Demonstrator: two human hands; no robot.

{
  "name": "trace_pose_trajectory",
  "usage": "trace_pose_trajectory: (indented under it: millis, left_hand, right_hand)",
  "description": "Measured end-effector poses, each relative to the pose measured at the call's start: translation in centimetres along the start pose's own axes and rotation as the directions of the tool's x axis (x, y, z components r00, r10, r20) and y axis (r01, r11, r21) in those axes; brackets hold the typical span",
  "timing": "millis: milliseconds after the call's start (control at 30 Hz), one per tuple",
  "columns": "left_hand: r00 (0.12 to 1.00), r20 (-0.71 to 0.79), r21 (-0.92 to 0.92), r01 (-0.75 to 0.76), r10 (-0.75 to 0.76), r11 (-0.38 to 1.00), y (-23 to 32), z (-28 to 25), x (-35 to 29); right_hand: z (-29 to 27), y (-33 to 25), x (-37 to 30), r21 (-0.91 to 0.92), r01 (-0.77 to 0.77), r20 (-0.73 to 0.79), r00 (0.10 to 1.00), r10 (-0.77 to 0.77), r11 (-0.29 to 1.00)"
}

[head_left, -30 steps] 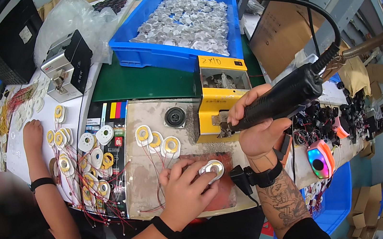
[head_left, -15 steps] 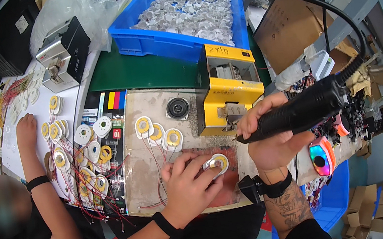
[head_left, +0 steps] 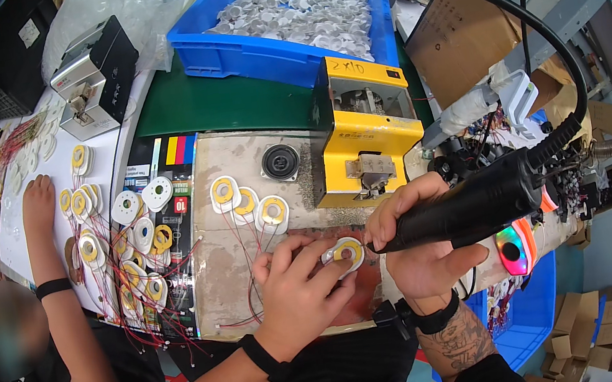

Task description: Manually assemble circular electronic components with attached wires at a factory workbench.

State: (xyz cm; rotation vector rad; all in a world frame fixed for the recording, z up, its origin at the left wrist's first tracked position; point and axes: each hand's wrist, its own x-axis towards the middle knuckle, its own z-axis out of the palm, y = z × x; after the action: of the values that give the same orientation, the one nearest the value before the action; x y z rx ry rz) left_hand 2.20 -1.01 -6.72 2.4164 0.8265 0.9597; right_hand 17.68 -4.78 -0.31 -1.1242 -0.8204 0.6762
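My left hand (head_left: 304, 280) is closed around a white rounded housing with a yellow ring (head_left: 347, 253), pinching it by its edge just above a reddish-brown mat (head_left: 336, 301). In my right hand (head_left: 422, 253) is a corded black electric screwdriver (head_left: 462, 205), lying nearly level with its tip pointing left. That tip is close beside the housing's right rim; whether they touch I cannot tell. Three similar white housings with yellow rings (head_left: 245, 201) lie in a row beyond my left hand, thin red and black wires trailing from them.
Past the work board stand a yellow machine (head_left: 366, 137), a round black part (head_left: 281, 162) and a blue crate (head_left: 242, 56) of white pieces. Wired housings (head_left: 143, 234) are piled at left, beside a co-worker's arm (head_left: 47, 248). A lit-up device (head_left: 515, 248) sits at right.
My right hand has brought the screwdriver down and slightly left, so its tip is now nearer the housing. My left hand keeps its hold on the housing.
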Motion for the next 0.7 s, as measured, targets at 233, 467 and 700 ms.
trace_pose_trajectory:
  millis: [233, 467, 700]
  left_hand:
    - [1.000, 0.024, -0.024, 0.017, -0.017, 1.000, 0.2, -0.3, 0.1]
    - [0.999, 0.028, -0.027, 0.017, -0.017, 0.999, 0.1, -0.3, 0.1]
    - [0.999, 0.027, -0.027, 0.023, -0.022, 0.999, 0.2, -0.3, 0.1]
  right_hand:
    - [-0.4, 0.4, -0.1, -0.009, 0.026, 0.032, 0.999, -0.026, 1.000]
    - [-0.1, 0.2, -0.2, -0.024, -0.007, 0.026, 1.000, 0.008, 1.000]
    - [-0.1, 1.2, -0.3, -0.016, 0.005, 0.021, 1.000, -0.004, 1.000]
